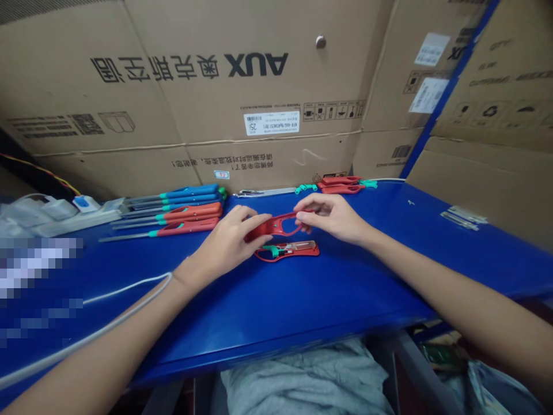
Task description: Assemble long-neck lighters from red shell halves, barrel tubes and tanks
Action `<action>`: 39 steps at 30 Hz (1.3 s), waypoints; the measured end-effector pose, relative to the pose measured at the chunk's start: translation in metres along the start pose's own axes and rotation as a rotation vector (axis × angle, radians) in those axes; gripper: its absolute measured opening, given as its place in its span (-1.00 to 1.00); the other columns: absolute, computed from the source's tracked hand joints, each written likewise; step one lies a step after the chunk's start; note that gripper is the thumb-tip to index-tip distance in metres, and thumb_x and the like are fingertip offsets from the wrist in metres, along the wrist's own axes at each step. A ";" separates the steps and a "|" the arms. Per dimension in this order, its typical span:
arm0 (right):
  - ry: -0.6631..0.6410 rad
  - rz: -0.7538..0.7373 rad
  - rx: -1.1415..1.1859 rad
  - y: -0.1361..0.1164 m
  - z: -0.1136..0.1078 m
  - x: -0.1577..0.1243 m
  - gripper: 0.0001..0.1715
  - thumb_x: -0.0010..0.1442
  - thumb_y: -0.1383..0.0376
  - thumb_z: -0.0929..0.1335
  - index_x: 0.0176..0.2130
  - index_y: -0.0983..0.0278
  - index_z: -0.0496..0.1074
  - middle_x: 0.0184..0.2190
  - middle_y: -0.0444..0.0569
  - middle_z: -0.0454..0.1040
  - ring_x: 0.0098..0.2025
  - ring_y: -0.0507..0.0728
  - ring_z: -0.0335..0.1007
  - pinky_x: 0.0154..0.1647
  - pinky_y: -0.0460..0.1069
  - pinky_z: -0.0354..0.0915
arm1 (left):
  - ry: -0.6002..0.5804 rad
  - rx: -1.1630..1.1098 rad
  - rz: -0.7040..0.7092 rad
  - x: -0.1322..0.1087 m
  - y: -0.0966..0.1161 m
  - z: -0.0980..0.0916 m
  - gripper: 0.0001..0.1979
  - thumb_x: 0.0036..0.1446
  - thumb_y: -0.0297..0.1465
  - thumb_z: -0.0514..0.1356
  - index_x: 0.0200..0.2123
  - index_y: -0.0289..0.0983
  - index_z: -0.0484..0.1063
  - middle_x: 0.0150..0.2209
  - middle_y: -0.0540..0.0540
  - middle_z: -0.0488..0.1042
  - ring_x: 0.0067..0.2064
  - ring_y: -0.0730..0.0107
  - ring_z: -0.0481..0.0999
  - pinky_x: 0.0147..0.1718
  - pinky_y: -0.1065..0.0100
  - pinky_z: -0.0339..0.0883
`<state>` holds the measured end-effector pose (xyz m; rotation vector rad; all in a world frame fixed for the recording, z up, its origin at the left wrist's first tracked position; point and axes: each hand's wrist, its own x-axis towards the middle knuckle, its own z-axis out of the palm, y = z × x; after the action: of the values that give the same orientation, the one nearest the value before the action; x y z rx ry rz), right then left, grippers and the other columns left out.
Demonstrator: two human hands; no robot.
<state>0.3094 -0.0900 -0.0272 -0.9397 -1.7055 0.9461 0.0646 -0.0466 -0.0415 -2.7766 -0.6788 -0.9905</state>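
Note:
Between my two hands is a red lighter handle shell [276, 225], held just above the table. My left hand [233, 236] pinches its solid end, and my right hand [330, 218] grips the end with the loop opening. Right below it, an open lighter handle half [298, 249] lies on the blue table, its inside facing up. A green trigger [273, 251] and a clear part with thin wires sit in that half. My left fingertips are close to its left end; whether they touch it I cannot tell.
Several long-nosed lighters [190, 214] with blue, orange and red handles lie left. Behind are metal rods [268, 191], green pieces [306, 188] and red shells [341, 184]. Small strips [464, 219] lie right. A power strip [82, 219] and white cable [125, 314] are left; cardboard [276, 155] walls the back.

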 end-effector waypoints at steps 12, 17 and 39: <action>-0.002 -0.423 -0.575 0.004 0.015 -0.012 -0.54 0.15 0.18 0.44 0.01 0.28 0.38 -0.10 0.04 0.51 -0.12 0.15 0.45 -0.04 0.06 0.36 | 0.162 -0.623 -0.337 0.014 0.033 -0.012 -0.65 -0.03 -0.31 0.38 -0.21 -0.26 0.36 -0.17 -0.10 0.54 -0.12 0.26 0.56 -0.15 0.31 0.47; -0.001 -0.416 -0.617 -0.001 0.008 -0.009 -0.71 0.17 0.21 0.41 -0.12 0.30 0.44 -0.22 0.02 0.54 -0.22 0.13 0.45 -0.14 0.04 0.35 | 0.103 -0.646 -0.420 0.014 0.025 -0.011 -0.59 -0.09 -0.26 0.41 -0.20 -0.25 0.40 -0.18 -0.08 0.54 -0.15 0.25 0.57 -0.18 0.29 0.48; -0.297 0.051 -0.667 -0.007 -0.024 -0.006 -0.75 -0.03 0.19 0.46 -0.35 0.29 0.46 -0.42 -0.06 0.51 -0.38 0.10 0.38 -0.34 -0.02 0.26 | -0.601 -0.285 -0.306 0.011 -0.023 -0.033 -0.72 0.09 -0.20 0.24 -0.22 -0.22 0.62 -0.26 -0.02 0.65 -0.28 0.30 0.59 -0.30 0.40 0.41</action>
<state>0.3320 -0.0938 -0.0166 -1.3180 -2.3280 0.5607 0.0424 -0.0302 -0.0099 -3.3197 -1.1390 -0.2728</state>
